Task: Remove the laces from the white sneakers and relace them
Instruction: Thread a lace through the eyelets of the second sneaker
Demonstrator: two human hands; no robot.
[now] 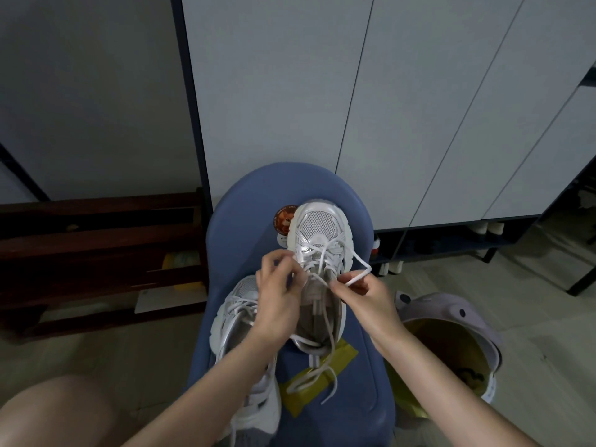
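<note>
Two white sneakers lie on a blue chair seat (245, 227). The right sneaker (319, 230) points away from me, its white lace (361, 262) partly threaded through the lower eyelets. My left hand (279, 298) sits at the shoe's left eyelets, fingers curled and pinching the lace there. My right hand (364, 295) pinches a loop of the lace at the right side. A loose lace end (322, 379) trails down over the seat. The left sneaker (238, 314) lies beside it, still laced, partly hidden under my left forearm.
Yellow tape strips (346, 350) are stuck on the seat. A round sticker (283, 219) shows by the toe. A purple-lidded bin (451, 340) stands at the right, a dark wooden rack (96, 240) at the left, grey cabinet doors (354, 91) behind. My knee (58, 411) is lower left.
</note>
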